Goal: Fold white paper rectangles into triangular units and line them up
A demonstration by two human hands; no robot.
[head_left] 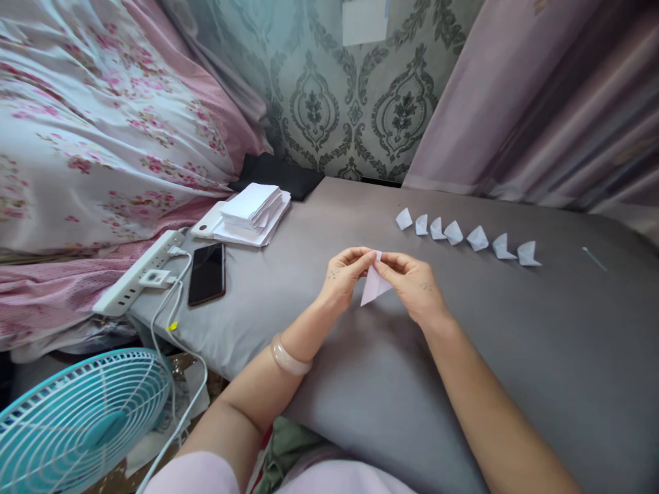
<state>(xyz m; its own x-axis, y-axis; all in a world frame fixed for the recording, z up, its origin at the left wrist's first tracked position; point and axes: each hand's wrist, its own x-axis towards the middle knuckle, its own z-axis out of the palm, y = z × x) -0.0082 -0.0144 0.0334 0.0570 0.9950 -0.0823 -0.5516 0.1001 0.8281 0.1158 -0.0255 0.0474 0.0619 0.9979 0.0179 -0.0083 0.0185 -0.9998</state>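
A small piece of folded white paper [375, 287] is pinched between both hands above the grey-covered surface, one pointed corner hanging down toward me. My left hand [346, 276] grips its upper left edge with thumb and fingers. On the other side my right hand [414, 283] holds it the same way, thumb pressed on the fold. The fingertips almost meet and hide the top of the paper. Beyond my right hand, several folded paper shapes [454, 232] stand in a slanting row.
At the back left lies a stack of white paper [252, 209]. Nearer are a black phone [206, 274] and a power strip [139, 274] with white cables. A blue fan [97, 425] stands at the lower left. A thin white stick [594, 259] lies far right.
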